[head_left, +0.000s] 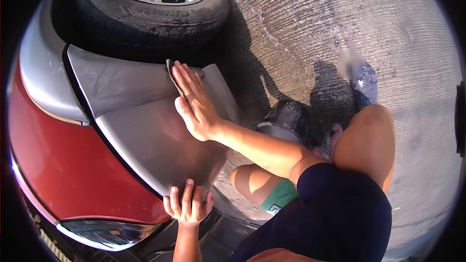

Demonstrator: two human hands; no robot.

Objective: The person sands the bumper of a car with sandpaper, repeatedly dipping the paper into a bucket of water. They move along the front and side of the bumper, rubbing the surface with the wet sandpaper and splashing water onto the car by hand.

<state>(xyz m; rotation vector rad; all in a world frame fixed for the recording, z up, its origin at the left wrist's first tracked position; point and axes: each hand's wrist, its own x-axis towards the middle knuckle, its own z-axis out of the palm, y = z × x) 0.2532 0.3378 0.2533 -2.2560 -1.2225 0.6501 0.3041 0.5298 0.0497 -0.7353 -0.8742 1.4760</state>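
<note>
Right hand [194, 104] presses pad [169, 66] on bumper [150, 138]; bucket [287, 116] nearby, contents hidden.

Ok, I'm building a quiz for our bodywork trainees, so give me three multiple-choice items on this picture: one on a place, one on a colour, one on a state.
1. Where on the grey panel is the small sheet?
A) at its lower edge
B) near its top, under the fingers of the right hand
C) hanging off its far left end

2. What colour is the bodywork beside the grey panel?
A) red
B) blue
C) white

3. How is the left hand?
A) spread flat, palm down
B) a fist held clear of everything
C) fingers curled on the grey panel's lower edge

Answers:
1 B: the sheet pokes out from under the flat right hand's fingertips.
2 A: the bodywork below the grey panel is plainly red.
3 C: its fingers hook over the panel's bottom edge.
</note>
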